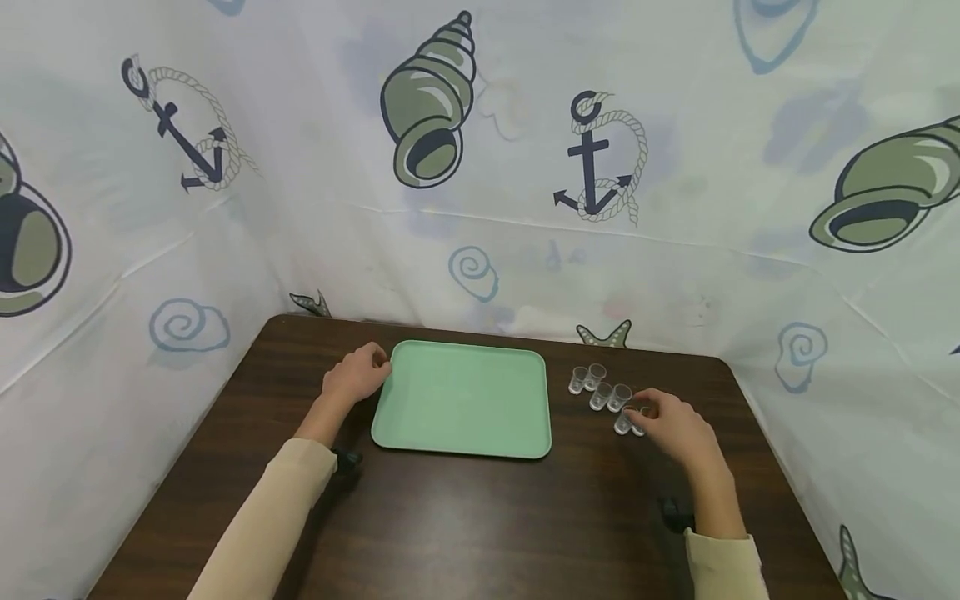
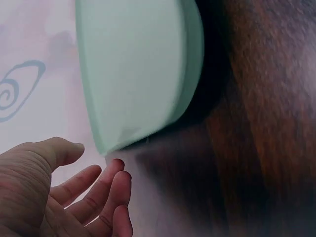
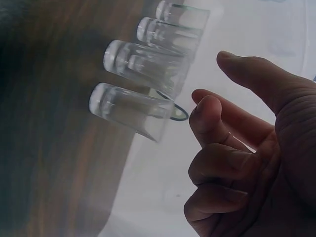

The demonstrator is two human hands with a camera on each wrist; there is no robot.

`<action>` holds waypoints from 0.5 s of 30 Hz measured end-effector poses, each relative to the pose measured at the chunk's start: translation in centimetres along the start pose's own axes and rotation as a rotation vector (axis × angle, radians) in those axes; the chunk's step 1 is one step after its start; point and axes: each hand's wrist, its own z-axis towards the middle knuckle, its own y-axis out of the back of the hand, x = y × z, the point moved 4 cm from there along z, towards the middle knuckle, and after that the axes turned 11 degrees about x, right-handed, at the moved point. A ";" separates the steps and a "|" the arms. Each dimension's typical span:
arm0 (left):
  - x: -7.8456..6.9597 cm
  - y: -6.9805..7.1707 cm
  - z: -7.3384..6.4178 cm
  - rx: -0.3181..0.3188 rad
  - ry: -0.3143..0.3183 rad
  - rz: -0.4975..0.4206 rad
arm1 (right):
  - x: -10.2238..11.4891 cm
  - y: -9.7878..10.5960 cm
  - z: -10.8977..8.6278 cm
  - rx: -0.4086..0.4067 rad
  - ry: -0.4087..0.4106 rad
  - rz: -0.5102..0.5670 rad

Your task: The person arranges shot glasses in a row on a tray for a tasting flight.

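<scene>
- Head view: a green tray (image 1: 461,400) lies flat on a brown table (image 1: 457,533), at the middle of the frame and a little below its centre.
- Six clear cups (image 1: 600,397) stand upright to the right of the tray, in pairs that run from just off its upper right corner down toward the lower right of the frame.
- The left hand (image 1: 357,375), left of centre, is at the tray's upper left corner. The left wrist view shows its thumb and fingers apart and loosely bent, with nothing between them, just beside the corner; whether a fingertip touches the rim I cannot tell.
- The right hand (image 1: 678,427), at right of centre, is over the lowest pair of cups and partly hides them. In the right wrist view its thumb stands apart from the bent fingers, and it holds nothing; four cups line the upper left of that frame, with the fingers near their rims.
- The two hands are well apart, with the tray and the cups between them.
- Cream sleeves (image 1: 262,512) enter at the lower left and lower right of the head view.
- Behind the table, a white sheet (image 1: 322,217) printed with shells (image 1: 427,92) and anchors (image 1: 588,171) fills the upper part of the frame.
</scene>
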 end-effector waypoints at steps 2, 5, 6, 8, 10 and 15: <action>0.0 -0.2 0.2 0.005 0.005 -0.002 | -0.1 -0.4 0.3 -0.011 -0.002 0.007; 0.1 -0.4 0.3 0.015 0.012 -0.009 | -0.1 -0.7 0.5 -0.018 0.004 0.017; 0.1 -0.5 0.3 0.017 0.015 -0.011 | -0.2 -0.7 0.6 -0.019 0.000 0.019; 0.1 -0.7 0.2 0.021 0.019 -0.015 | -0.3 -0.9 0.7 -0.016 -0.005 0.019; 0.2 -0.9 0.2 0.024 0.016 -0.019 | -0.4 -1.1 0.7 -0.008 -0.009 0.014; 0.4 -1.2 0.2 0.035 0.010 -0.031 | -0.7 -1.6 0.8 -0.007 -0.022 0.011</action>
